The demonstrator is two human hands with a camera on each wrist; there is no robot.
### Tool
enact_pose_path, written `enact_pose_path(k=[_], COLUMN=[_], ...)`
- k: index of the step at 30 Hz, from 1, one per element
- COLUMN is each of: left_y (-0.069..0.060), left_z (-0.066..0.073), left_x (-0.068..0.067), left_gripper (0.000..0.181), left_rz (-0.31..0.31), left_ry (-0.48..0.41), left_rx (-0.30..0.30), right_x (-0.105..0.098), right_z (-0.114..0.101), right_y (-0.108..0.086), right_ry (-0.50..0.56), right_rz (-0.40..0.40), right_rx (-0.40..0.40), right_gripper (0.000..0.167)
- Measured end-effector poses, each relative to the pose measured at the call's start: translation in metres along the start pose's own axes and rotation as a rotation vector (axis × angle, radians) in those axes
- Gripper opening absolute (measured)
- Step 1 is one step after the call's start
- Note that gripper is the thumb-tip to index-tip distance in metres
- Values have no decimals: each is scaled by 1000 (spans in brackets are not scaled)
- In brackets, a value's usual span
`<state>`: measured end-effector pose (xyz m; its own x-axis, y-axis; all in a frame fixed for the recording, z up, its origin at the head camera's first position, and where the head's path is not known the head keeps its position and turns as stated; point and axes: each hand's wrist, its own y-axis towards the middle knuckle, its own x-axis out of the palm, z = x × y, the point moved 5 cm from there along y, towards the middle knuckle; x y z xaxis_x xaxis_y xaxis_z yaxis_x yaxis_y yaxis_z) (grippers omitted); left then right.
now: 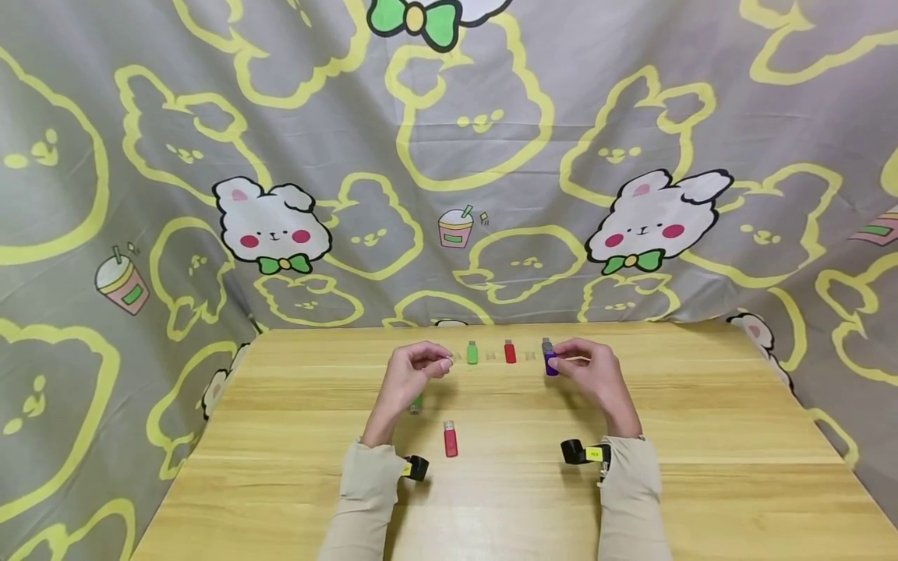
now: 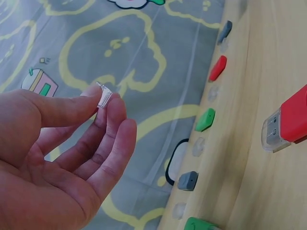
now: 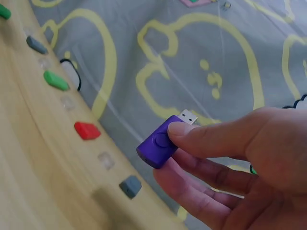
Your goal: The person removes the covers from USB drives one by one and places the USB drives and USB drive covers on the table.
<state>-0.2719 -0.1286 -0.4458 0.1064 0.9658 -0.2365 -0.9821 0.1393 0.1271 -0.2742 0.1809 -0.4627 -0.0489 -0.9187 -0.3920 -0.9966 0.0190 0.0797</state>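
Note:
Between thumb and fingertips, the left hand [image 1: 414,374] pinches a small clear cap [image 2: 104,96], raised over the table. The right hand [image 1: 595,378] grips a purple USB stick [image 3: 159,142] whose bare metal plug points up and away. Along the table's far edge runs a row of sticks: a green one [image 1: 472,353], a red one [image 1: 510,352] and a grey one [image 3: 130,187] below the right hand, with small clear pieces [image 3: 106,160] between them. Another grey stick [image 2: 188,180] stands in that row near the left hand.
Nearer on the wooden table [image 1: 505,514] lies a red stick [image 1: 450,440] with a clear cap over its plug. A green stick [image 1: 416,403] is partly hidden by the left hand. A patterned grey curtain [image 1: 393,117] hangs behind the table and at both sides.

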Motion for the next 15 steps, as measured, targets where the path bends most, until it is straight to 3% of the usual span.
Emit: enact_pose_path(k=[8, 15], left_y=[1, 2], left_z=[-2, -4], left_x=[2, 5], left_gripper=[10, 12], left_rz=[-12, -17], left_ry=[4, 19], left_rx=[8, -13], right_x=[-4, -3], right_z=[19, 31], right_y=[-1, 0], right_ry=[-30, -128], right_rz=[24, 22], right_rx=[90, 151], right_gripper=[20, 18])
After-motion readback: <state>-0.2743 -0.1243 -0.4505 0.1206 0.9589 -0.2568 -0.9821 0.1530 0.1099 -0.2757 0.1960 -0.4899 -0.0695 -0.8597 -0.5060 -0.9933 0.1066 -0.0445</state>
